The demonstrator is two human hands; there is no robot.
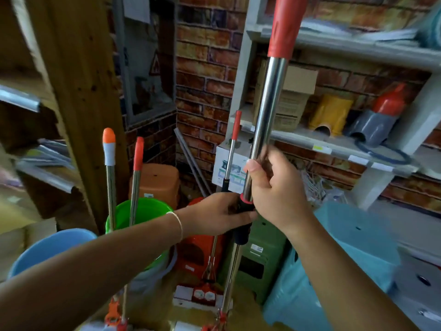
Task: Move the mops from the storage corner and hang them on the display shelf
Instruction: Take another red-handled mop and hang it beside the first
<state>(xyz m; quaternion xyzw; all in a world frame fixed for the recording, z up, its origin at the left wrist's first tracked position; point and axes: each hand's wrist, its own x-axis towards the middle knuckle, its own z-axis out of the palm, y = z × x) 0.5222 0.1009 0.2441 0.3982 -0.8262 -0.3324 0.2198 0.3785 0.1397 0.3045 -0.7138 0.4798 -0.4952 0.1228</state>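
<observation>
I hold one mop [269,99] upright in front of me: a shiny steel pole with a red top grip and a black-and-red collar. My right hand [274,187] grips the steel pole just above the collar. My left hand [219,215] grips the black collar below it. Three more mops stand in the brick corner: one with an orange-and-white tip [109,149], one with a red tip [138,154], and a thinner red-tipped one [235,130] behind my hands. The mop heads [114,314] lie near the floor, partly hidden.
A green bucket [148,211] and a blue bucket [52,247] sit at lower left. A wooden post [78,91] rises on the left. White shelving [358,144] with boxes and bottles fills the right. Stacked plastic stools [353,235] crowd the lower right.
</observation>
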